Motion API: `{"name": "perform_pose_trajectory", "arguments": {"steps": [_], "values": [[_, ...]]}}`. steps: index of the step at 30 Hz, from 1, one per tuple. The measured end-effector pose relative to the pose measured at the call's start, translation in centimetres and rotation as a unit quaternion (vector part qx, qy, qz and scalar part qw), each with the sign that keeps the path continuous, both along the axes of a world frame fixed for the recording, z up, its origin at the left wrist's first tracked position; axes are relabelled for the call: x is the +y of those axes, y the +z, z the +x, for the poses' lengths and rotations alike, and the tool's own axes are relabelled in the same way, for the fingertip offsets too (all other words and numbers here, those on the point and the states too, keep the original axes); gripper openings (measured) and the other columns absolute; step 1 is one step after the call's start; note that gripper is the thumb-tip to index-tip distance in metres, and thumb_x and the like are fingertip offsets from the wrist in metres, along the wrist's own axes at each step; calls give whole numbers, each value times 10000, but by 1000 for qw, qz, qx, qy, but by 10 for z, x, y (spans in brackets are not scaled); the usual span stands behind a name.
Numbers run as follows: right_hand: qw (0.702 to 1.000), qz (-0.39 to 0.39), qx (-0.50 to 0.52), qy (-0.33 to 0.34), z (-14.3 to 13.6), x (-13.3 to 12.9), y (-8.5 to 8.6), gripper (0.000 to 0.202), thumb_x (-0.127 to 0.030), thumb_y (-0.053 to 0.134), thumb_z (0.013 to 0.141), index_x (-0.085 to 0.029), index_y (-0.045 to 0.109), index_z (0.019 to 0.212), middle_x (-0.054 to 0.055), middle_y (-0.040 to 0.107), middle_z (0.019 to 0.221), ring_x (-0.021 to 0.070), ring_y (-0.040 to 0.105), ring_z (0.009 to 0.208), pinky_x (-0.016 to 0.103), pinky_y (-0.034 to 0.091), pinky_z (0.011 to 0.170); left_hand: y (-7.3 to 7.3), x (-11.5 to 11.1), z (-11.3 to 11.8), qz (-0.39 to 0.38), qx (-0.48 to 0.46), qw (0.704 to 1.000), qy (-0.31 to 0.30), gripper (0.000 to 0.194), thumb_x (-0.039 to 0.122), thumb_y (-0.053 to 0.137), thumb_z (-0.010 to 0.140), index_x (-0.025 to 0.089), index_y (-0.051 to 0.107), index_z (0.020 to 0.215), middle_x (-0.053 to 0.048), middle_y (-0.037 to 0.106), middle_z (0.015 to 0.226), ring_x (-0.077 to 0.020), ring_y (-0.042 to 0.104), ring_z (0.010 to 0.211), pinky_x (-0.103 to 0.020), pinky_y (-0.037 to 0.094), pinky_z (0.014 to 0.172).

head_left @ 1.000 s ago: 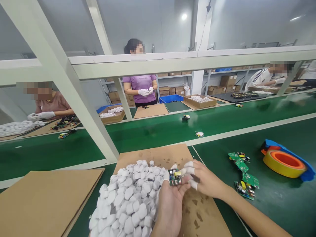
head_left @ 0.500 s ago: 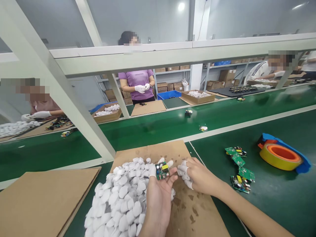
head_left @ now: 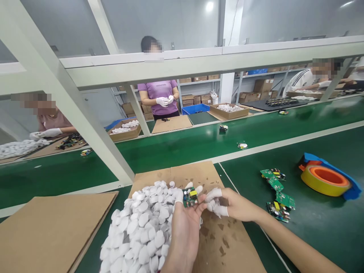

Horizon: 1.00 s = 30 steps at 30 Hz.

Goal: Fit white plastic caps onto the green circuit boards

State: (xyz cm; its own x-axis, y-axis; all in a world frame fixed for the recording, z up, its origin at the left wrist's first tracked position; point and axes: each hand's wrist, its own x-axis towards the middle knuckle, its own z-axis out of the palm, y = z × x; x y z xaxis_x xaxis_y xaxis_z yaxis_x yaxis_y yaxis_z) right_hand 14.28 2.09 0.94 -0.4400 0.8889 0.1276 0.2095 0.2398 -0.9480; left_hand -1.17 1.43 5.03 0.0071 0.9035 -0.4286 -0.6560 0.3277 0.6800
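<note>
My left hand [head_left: 186,222] is turned palm up with white covers on some fingertips. It holds a small green circuit board [head_left: 190,197] with a yellow part on top, thumb at its left edge. Just to the right is my right hand [head_left: 227,203], its white-covered fingers bent and brought together near the left fingertips. Whatever those fingers pinch, if anything, is too unclear to make out. Under and left of my left hand lies a heap of white oval pads [head_left: 142,223] on a brown cardboard sheet [head_left: 224,242].
More circuit boards [head_left: 280,197] lie to the right beside a tape roll [head_left: 325,182] on a blue dispenser. A green conveyor belt [head_left: 176,149] carrying scattered boards crosses ahead, under a white frame [head_left: 93,121]. Cardboard [head_left: 54,227] is at left. Co-workers sit and stand beyond the belt.
Boards on the belt have shifted to the right. My right hand has turned slightly, its thumb drawn closer beneath the fingers. My left hand keeps the circuit board.
</note>
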Motion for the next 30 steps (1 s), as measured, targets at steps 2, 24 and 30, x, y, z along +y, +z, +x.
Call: {"name": "perform_pose_trajectory", "arguments": {"steps": [2, 24, 30], "values": [[1000, 3, -22, 2, 0, 0, 1, 90, -182, 594, 750, -131, 633, 813, 16, 559, 726, 121, 506, 612, 248, 428, 596, -1, -1, 0, -9, 2, 1000, -6, 276, 60, 262, 844, 97, 505, 969, -115, 693, 735, -165, 666, 601, -242, 529, 524], [993, 3, 23, -118, 3, 1, 2, 235, -381, 577, 835, -153, 618, 795, 3, 576, 689, 128, 475, 589, 240, 358, 568, 0, -7, 4, 29, -32, 990, -134, 245, 139, 378, 843, 87, 545, 1016, -113, 687, 803, -189, 643, 630, -284, 524, 568], [976, -92, 154, -121, -7, -3, -4, 324, -466, 552, 820, -155, 638, 848, -16, 513, 648, 81, 324, 485, 207, 255, 449, -4, -10, 7, 29, -22, 989, -142, 282, 63, 340, 793, 60, 623, 803, -103, 677, 673, -172, 629, 587, -290, 543, 616]]}}
